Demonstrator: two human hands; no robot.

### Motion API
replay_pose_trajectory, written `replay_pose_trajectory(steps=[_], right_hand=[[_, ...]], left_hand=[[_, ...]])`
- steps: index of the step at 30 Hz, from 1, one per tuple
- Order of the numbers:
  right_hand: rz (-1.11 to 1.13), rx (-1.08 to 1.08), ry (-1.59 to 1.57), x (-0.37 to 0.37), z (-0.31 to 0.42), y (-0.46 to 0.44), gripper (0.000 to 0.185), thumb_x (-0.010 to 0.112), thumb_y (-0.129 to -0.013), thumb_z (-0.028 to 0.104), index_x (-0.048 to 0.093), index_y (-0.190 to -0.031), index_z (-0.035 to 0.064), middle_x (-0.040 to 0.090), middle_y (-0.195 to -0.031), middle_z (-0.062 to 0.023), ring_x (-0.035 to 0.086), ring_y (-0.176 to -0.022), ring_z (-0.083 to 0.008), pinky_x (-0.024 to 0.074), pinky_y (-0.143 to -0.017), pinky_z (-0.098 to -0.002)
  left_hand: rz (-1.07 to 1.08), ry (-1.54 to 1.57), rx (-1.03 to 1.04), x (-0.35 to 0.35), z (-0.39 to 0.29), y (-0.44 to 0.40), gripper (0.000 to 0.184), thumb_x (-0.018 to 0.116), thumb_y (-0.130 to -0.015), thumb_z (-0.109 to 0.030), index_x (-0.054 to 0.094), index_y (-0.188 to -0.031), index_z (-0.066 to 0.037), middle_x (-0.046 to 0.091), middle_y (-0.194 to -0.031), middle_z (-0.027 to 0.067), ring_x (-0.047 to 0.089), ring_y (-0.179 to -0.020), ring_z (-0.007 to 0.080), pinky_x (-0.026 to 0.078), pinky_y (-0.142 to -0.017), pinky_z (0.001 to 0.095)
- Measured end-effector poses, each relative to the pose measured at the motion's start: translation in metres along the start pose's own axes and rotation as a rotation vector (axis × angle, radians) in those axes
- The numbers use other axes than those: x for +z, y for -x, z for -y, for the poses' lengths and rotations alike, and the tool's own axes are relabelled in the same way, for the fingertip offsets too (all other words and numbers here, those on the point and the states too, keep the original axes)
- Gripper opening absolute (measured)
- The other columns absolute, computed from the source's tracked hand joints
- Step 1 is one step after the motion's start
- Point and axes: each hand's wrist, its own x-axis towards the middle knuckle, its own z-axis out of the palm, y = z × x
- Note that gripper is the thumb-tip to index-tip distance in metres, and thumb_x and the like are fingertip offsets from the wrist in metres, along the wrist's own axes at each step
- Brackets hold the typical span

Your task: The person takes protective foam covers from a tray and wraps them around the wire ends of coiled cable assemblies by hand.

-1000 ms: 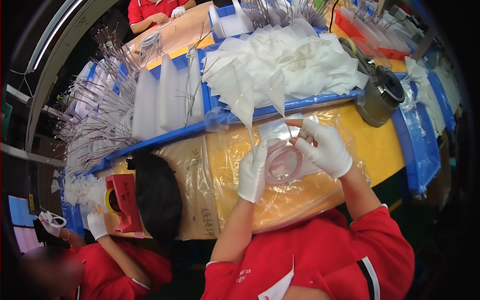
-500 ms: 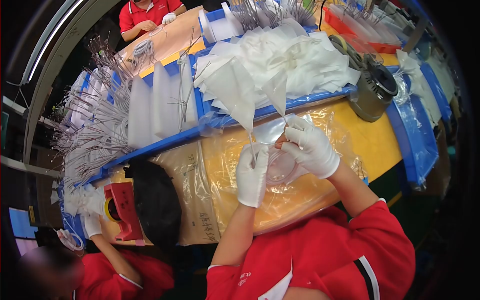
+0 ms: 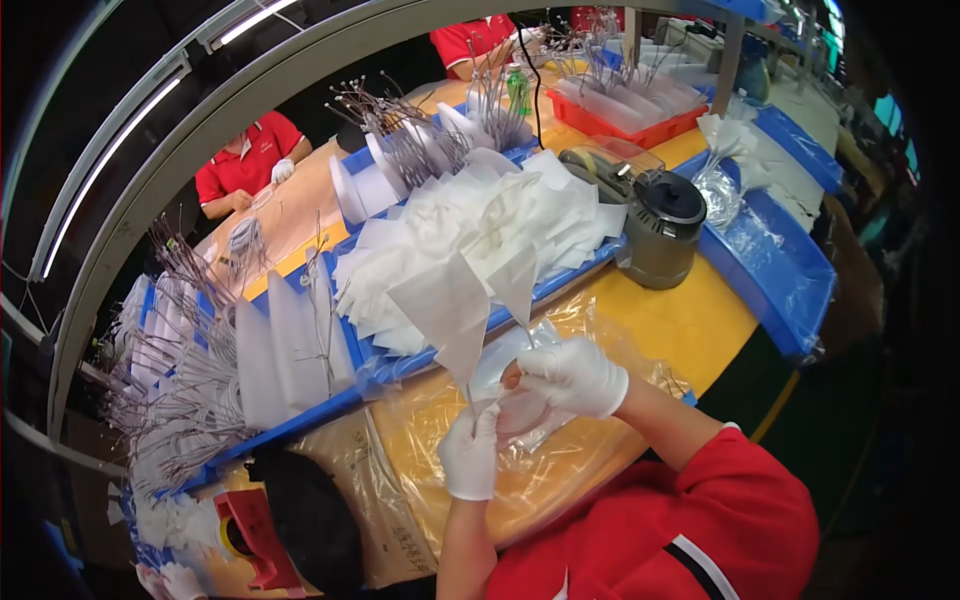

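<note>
White wraps (image 3: 445,312) dropped in view (tapering downward).

Coil (image 3: 523,412) blurry, pt. hidden behind R hand (image 3: 574,378).

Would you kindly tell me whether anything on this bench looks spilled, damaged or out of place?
Nothing looks spilled or plainly damaged. The white sheets lie heaped at mixed angles in their blue tray, untidy rather than stacked, though that may be normal here.
</note>
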Motion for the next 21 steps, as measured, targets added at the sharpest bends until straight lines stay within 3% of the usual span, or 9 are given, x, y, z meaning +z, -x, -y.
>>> replay_pose_trajectory(steps=[2,6,9,13,18,20,21], right_hand=[[-0.112,0.055,-0.164,0.001,-0.002,0.004,0.015,0.058,-0.084,0.01,0.062,-0.098,0.0077,0.065,-0.086,-0.0112,0.064,-0.072,-0.0249,0.0493,-0.063,-0.0311],[-0.169,0.372,-0.361,-0.014,0.006,0.007,0.02,0.058,-0.086,0.015,0.061,-0.103,0.0063,0.065,-0.088,-0.0121,0.063,-0.075,-0.0247,0.049,-0.066,-0.0322],[0.134,0.296,-0.211,-0.011,0.001,0.014,0.022,0.057,-0.087,0.02,0.059,-0.103,0.005,0.064,-0.085,-0.0119,0.062,-0.074,-0.0237,0.0484,-0.068,-0.0333],[0.077,0.134,-0.205,0.002,-0.02,0.025,0.021,0.054,-0.089,0.021,0.059,-0.101,0.0046,0.062,-0.082,-0.0112,0.062,-0.075,-0.0207,0.0478,-0.069,-0.0329],[-0.296,0.193,-0.361,-0.044,-0.027,0.03,0.015,0.052,-0.09,0.013,0.058,-0.1,0.0026,0.062,-0.084,-0.009,0.061,-0.075,-0.0155,0.0476,-0.067,-0.0293],[-0.671,0.238,-0.543,-0.074,-0.031,0.035,0.014,0.052,-0.091,0.009,0.057,-0.101,0.0018,0.062,-0.085,-0.006,0.057,-0.067,-0.0101,0.0456,-0.061,-0.0241],[-0.832,0.22,-0.472,-0.094,-0.041,0.04,0.014,0.051,-0.091,0.009,0.057,-0.101,0.0023,0.062,-0.085,-0.0048,0.053,-0.064,-0.0079,0.044,-0.059,-0.0221]], left_hand=[[-0.086,-0.11,0.041,-0.002,0.001,-0.001,0.018,0.059,-0.089,-0.016,0.066,-0.093,0.0,0.064,-0.076,0.0057,0.056,-0.068,0.0098,0.046,-0.065,0.026],[-0.138,0.167,0.049,-0.003,-0.006,0.0,0.016,0.056,-0.09,-0.012,0.063,-0.093,0.002,0.063,-0.081,0.0039,0.054,-0.072,0.0102,0.045,-0.067,0.0255],[-0.109,0.203,0.083,-0.004,0.0,0.001,0.017,0.054,-0.091,-0.011,0.062,-0.097,0.003,0.062,-0.086,0.0038,0.054,-0.076,0.0108,0.044,-0.069,0.0253],[-0.097,0.154,0.073,-0.002,0.003,0.001,0.02,0.052,-0.093,-0.011,0.059,-0.103,0.003,0.062,-0.092,0.0071,0.056,-0.078,0.0129,0.045,-0.071,0.0254],[-0.12,0.354,0.023,0.006,-0.009,-0.003,0.027,0.045,-0.095,-0.012,0.053,-0.114,0.006,0.062,-0.097,0.0142,0.061,-0.082,0.0188,0.049,-0.075,0.0286],[-0.114,0.31,0.023,0.001,-0.01,-0.004,0.03,0.043,-0.096,-0.013,0.051,-0.118,0.007,0.062,-0.098,0.0161,0.063,-0.083,0.021,0.05,-0.076,0.0301],[-0.111,0.301,0.025,0.001,-0.009,-0.004,0.03,0.043,-0.096,-0.013,0.051,-0.118,0.006,0.062,-0.098,0.0161,0.063,-0.083,0.0208,0.05,-0.076,0.03]])
